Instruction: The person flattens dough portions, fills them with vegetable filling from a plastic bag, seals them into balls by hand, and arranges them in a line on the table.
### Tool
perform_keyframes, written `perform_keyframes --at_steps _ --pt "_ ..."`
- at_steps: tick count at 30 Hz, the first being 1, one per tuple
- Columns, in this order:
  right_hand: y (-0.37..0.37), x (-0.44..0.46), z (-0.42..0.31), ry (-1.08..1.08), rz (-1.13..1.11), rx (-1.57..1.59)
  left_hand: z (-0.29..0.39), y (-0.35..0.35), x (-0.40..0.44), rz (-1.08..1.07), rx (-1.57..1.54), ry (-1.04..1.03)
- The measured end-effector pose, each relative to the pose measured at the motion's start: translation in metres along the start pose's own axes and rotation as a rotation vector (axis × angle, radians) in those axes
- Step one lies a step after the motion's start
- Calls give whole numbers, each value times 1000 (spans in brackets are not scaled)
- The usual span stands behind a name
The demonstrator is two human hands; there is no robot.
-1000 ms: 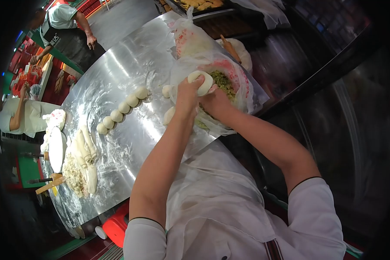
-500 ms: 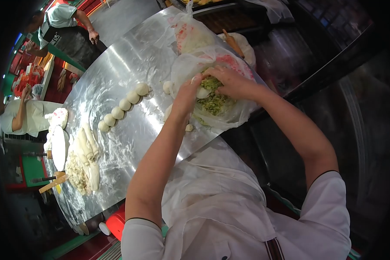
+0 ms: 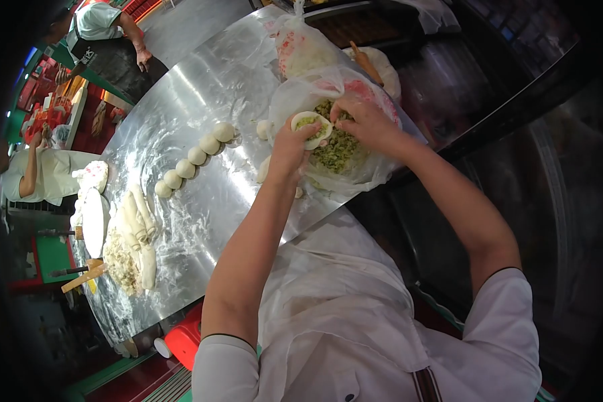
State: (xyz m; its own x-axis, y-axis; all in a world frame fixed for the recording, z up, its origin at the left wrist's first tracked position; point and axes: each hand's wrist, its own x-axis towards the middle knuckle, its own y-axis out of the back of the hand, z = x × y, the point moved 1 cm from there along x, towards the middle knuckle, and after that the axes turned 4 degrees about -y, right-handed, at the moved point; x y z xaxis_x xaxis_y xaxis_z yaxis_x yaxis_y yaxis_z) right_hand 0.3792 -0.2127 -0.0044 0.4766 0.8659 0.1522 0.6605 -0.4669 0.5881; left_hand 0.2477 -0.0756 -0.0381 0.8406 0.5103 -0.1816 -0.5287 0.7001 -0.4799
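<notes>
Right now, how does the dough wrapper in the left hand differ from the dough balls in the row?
The dough wrapper is flattened; the dough balls are rounded. The wrapper bears green filling; the balls show none. The left hand holds the wrapper; the balls rest on the metal table. Both are pale.

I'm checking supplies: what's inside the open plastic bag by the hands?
Chopped green filling shows inside the open plastic bag. The right hand covers part of it, and the filling hides the bag's bottom.

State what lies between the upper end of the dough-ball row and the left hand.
The head view shows a single dough ball on the steel tabletop, then part of the filling bag.
</notes>
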Motion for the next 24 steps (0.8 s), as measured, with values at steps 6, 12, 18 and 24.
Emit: perform_keyframes --at_steps 6,12,18,24 --pt "0 -3 8 1 -73 -103 -3 7 2 -83 27 -2" --pt "-8 -8 10 182 1 -279 17 -8 -9 -28 -279 92" --pt "-23 -7 -6 243 20 -223 15 -17 -13 -69 -441 123" --pt "-28 -8 -5 145 -24 32 17 -13 -14 -92 285 -46"
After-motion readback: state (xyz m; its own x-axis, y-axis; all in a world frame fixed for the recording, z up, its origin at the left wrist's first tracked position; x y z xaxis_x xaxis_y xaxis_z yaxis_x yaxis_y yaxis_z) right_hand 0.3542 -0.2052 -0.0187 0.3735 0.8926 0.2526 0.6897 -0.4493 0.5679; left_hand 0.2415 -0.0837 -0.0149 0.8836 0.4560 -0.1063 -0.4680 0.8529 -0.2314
